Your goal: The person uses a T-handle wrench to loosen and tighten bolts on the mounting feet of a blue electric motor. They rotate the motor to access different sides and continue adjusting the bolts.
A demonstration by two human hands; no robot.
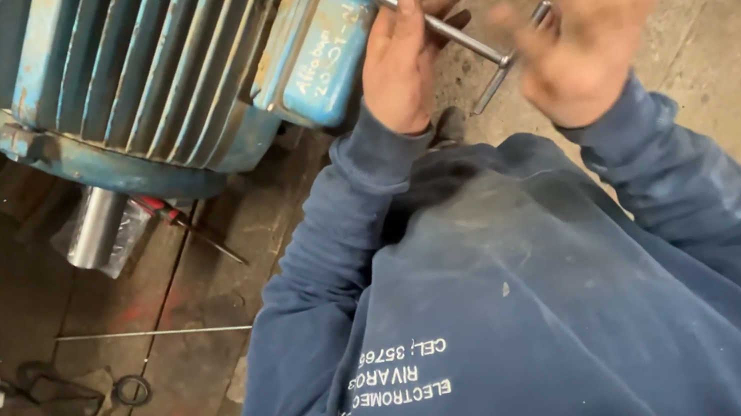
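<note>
Beside a blue finned motor (142, 65), left hand (400, 60) grips a metal T-wrench (450, 26); blurred right hand (583, 28) spread open.

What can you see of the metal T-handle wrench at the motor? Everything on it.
The T-handle wrench is bare, shiny steel: a long thin shaft with a socket-like end set against the blue terminal box of the finned motor, and a crossbar at the outer end. It lies slanted, down to the right. The left hand wraps the shaft mid-length. The right hand is at the crossbar, motion-blurred, so its grip is unclear.
</note>
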